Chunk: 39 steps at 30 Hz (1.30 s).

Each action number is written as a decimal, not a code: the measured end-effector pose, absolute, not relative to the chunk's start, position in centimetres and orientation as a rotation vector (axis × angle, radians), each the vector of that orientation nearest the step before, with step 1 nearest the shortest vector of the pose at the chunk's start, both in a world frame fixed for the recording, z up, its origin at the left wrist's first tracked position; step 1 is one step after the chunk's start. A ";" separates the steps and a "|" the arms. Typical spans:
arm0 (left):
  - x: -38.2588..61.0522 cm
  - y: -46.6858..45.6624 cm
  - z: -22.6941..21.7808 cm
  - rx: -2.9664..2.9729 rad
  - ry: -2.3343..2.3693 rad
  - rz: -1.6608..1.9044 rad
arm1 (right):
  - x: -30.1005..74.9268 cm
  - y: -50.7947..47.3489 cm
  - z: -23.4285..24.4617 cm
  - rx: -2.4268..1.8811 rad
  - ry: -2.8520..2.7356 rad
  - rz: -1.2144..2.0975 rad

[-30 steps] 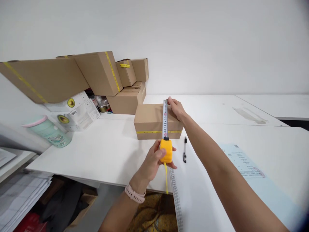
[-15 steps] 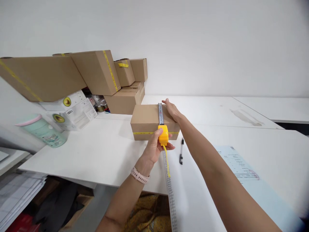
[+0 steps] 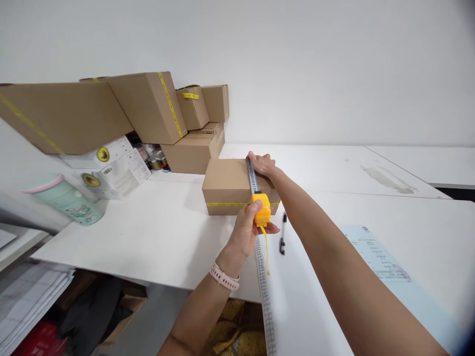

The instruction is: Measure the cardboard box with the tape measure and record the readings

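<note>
My left hand (image 3: pixel 247 225) is closed around a yellow tape measure (image 3: pixel 261 208) at the near edge of a brown cardboard box (image 3: pixel 226 175). From the case, the metal blade (image 3: pixel 253 178) runs across the box's top to the far edge. My right hand (image 3: pixel 262 164) rests on the far part of the top, its thumb and fingers closed at the blade's end. A yellow wrist cord hangs from the case over a spiral notebook (image 3: pixel 297 296). Right of the box lies a black-capped pen (image 3: pixel 283 235), on the notebook.
Several cardboard boxes (image 3: pixel 189 153) are stacked at the back left. White avocado-printed boxes (image 3: pixel 115 173) and a mint tumbler (image 3: pixel 74 202) stand at the left. A bluish printed sheet (image 3: pixel 382 262) lies at the right. The table's front edge (image 3: pixel 148 282) runs below my left arm.
My right hand has gone from lying stretched beside the blade to pinching its far end. The tape case and my left hand have shifted slightly right, and the blade now slants.
</note>
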State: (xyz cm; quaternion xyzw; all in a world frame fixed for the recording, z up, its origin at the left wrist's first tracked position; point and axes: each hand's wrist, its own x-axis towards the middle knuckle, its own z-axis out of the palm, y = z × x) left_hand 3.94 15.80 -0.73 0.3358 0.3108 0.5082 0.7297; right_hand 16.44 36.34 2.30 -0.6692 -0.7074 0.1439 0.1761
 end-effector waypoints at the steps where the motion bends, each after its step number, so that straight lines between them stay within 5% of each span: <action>1: 4.0 15.8 -0.8 0.740 0.689 1.121 | 16.4 36.5 2.1 -1.882 -2.021 0.379; 17: 4.1 14.5 -1.3 0.816 0.705 1.128 | 16.7 37.2 0.6 -1.795 -2.137 0.103; 26: 1.1 14.3 -2.0 1.026 0.693 1.191 | 19.0 35.4 1.8 -1.365 -1.586 0.515; 31: -5.3 15.3 -3.6 1.138 0.873 1.704 | 24.2 30.2 0.0 -1.437 -1.189 0.505; 39: -9.1 20.8 -5.4 0.950 0.939 1.771 | 23.5 22.7 -2.1 -1.410 -1.461 0.941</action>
